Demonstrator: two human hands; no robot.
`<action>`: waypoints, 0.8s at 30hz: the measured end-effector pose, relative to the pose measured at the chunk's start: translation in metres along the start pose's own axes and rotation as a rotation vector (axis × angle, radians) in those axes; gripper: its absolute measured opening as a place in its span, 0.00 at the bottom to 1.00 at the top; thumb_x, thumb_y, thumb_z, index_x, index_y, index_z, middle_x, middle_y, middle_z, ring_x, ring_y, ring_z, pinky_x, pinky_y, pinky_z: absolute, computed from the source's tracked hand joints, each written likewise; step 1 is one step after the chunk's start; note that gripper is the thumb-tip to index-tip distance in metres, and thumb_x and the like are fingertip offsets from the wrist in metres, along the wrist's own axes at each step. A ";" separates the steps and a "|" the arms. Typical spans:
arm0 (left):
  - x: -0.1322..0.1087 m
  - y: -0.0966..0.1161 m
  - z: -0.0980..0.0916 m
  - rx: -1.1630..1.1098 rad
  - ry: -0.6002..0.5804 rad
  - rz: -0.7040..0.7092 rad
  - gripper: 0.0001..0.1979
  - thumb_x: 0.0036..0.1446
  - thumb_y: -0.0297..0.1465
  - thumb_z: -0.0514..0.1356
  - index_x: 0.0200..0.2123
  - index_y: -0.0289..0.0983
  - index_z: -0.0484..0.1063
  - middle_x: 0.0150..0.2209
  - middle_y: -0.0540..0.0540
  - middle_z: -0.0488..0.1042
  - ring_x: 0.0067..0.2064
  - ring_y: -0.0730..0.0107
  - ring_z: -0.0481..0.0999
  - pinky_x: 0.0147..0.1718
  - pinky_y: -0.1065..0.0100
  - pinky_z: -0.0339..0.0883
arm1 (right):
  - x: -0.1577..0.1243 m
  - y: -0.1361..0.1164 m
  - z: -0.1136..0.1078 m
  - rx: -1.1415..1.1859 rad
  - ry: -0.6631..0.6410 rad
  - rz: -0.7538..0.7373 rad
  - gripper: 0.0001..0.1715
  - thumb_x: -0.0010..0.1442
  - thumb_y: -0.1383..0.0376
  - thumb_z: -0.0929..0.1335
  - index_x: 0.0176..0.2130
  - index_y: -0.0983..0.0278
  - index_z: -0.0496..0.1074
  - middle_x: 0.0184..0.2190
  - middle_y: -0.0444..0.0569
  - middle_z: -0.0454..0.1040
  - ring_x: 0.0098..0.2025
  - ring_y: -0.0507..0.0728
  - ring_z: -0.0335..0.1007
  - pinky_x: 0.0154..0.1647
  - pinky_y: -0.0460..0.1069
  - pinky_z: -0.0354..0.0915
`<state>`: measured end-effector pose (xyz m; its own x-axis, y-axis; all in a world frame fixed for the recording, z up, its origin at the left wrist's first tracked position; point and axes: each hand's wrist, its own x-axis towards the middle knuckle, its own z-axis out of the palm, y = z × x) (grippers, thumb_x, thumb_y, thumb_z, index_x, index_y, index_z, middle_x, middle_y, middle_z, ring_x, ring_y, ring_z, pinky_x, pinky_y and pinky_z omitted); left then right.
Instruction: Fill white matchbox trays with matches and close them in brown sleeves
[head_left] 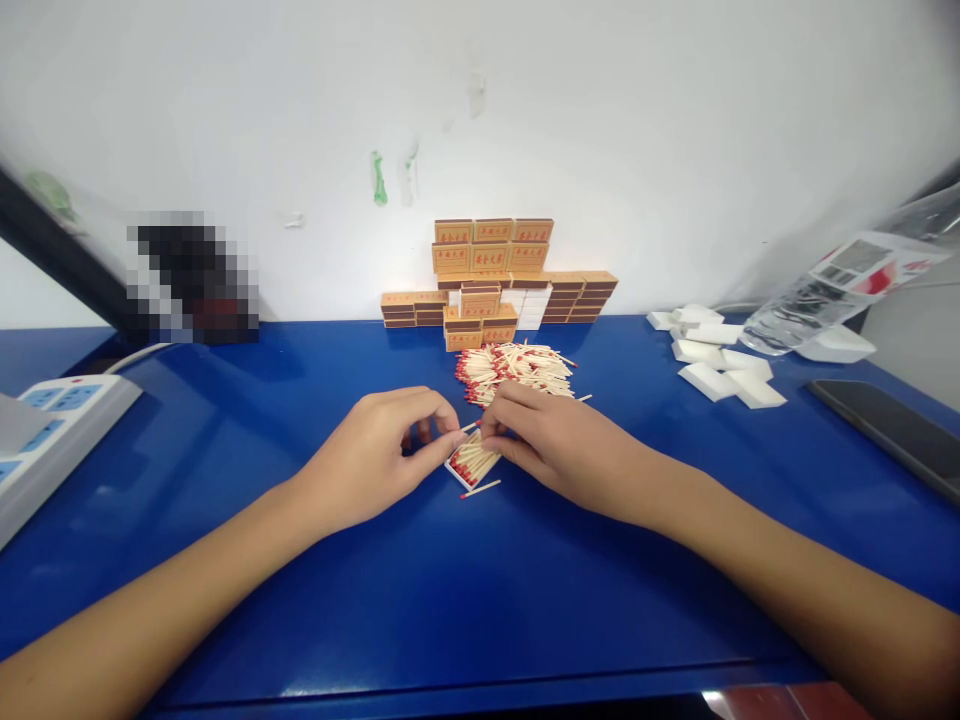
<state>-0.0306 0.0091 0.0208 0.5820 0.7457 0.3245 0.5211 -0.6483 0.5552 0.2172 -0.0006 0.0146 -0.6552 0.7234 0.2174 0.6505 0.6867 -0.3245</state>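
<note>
A small white matchbox tray (pixel 456 474) sits on the blue table, tilted in my view and filled with red-headed matchsticks (pixel 475 460). My left hand (pixel 397 440) is at its left edge, thumb and forefinger pinched at one end of a single matchstick (pixel 471 427). At the tray's right end, my right hand (pixel 536 430) has its thumb and fingertips closed around the edge, which they partly hide. One loose matchstick (pixel 481 489) lies just in front of the tray. Behind both hands is a large heap of loose matchsticks (pixel 517 370), partly covered by my right hand.
Printed matchboxes (pixel 491 258) stand stacked against the wall. White empty trays (pixel 709 380) lie at the right, near a clear plastic bottle (pixel 795 300) and a dark phone (pixel 885 425). A power strip (pixel 67 430) is at the left.
</note>
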 end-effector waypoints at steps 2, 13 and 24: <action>0.000 -0.001 0.000 0.000 -0.001 -0.001 0.04 0.68 0.30 0.64 0.38 0.39 0.78 0.33 0.54 0.77 0.31 0.77 0.71 0.32 0.72 0.65 | -0.001 0.000 -0.002 0.003 -0.001 0.010 0.04 0.74 0.66 0.67 0.43 0.64 0.72 0.43 0.49 0.73 0.39 0.56 0.71 0.38 0.50 0.63; 0.000 0.002 0.001 -0.046 -0.041 -0.027 0.06 0.68 0.31 0.63 0.36 0.39 0.77 0.30 0.55 0.77 0.29 0.77 0.71 0.30 0.73 0.65 | -0.002 0.001 -0.008 -0.034 -0.049 0.082 0.05 0.74 0.65 0.68 0.42 0.63 0.71 0.43 0.49 0.75 0.39 0.56 0.71 0.37 0.51 0.61; 0.001 0.002 0.002 -0.073 -0.044 -0.048 0.06 0.68 0.32 0.64 0.37 0.39 0.78 0.30 0.55 0.77 0.29 0.77 0.71 0.30 0.73 0.65 | -0.005 0.002 -0.011 -0.061 -0.069 0.136 0.10 0.74 0.61 0.66 0.39 0.62 0.69 0.41 0.48 0.75 0.37 0.56 0.69 0.36 0.51 0.58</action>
<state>-0.0279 0.0080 0.0204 0.5851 0.7672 0.2627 0.5030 -0.5975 0.6245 0.2260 -0.0016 0.0229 -0.5833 0.8047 0.1107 0.7555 0.5876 -0.2897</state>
